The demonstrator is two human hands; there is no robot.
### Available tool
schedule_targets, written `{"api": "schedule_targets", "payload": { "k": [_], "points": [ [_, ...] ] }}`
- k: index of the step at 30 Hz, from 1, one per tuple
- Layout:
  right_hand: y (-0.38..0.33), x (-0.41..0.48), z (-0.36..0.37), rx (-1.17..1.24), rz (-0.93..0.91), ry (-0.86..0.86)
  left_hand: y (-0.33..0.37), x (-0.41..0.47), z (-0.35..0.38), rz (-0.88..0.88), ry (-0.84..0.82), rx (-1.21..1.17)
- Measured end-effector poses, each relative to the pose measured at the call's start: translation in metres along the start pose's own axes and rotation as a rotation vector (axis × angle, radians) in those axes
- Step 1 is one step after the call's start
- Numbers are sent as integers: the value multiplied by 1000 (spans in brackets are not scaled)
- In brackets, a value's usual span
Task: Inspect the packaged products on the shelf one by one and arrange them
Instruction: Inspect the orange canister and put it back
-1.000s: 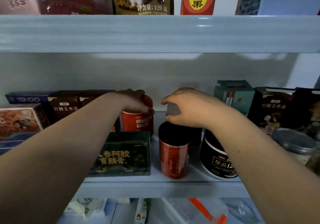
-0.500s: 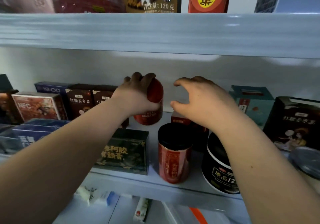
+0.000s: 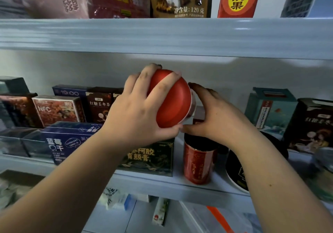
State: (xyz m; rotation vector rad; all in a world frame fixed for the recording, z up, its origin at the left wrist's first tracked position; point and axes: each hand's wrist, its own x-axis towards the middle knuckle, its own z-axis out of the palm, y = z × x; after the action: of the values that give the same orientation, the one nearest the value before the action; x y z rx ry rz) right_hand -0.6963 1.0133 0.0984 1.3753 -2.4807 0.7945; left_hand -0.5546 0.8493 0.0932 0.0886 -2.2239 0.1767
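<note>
My left hand (image 3: 137, 110) grips a red round jar (image 3: 170, 100) by its lid, tilted so the lid faces me, lifted above the middle shelf (image 3: 162, 184). My right hand (image 3: 214, 117) is beside the jar on its right, fingers spread and thumb tip near the jar's lower edge; whether it touches the jar is unclear. Below stand a red can with a black lid (image 3: 197, 162), a dark green box with gold lettering (image 3: 153, 158) and a black tub (image 3: 236, 171).
Brown and blue boxes (image 3: 98, 106) line the shelf's left; a teal box (image 3: 268, 108) and a dark box (image 3: 311, 124) stand at the right. The upper shelf (image 3: 162, 34) hangs close above, holding bags. Packets lie on the shelf below (image 3: 160, 213).
My left hand lifted the red jar off the shelf, raised it and tipped its lid toward me. My right hand left the small box at the back and came up beside the jar.
</note>
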Motion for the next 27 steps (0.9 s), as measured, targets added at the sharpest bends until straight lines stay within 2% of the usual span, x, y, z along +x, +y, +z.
{"api": "schedule_targets", "payload": {
  "k": [3, 9, 12, 17, 21, 27],
  "points": [
    [-7, -5, 0, 116, -67, 22, -3, -9, -21, 19, 30, -116],
    [-31, -35, 10, 415, -157, 14, -22, -28, -60, -7, 73, -579],
    [-52, -56, 34, 661, -120, 82, -26, -39, -68, -202, 167, -927],
    [-87, -82, 85, 1018, -43, 150, -16, -72, -63, -425, 309, -1221],
    [-109, -100, 108, 1241, 34, 72, -20, -117, -53, -588, 250, -1349],
    [-142, -115, 129, 1320, 113, 59, -27, -170, -58, -679, 87, -1480]
  ]
}}
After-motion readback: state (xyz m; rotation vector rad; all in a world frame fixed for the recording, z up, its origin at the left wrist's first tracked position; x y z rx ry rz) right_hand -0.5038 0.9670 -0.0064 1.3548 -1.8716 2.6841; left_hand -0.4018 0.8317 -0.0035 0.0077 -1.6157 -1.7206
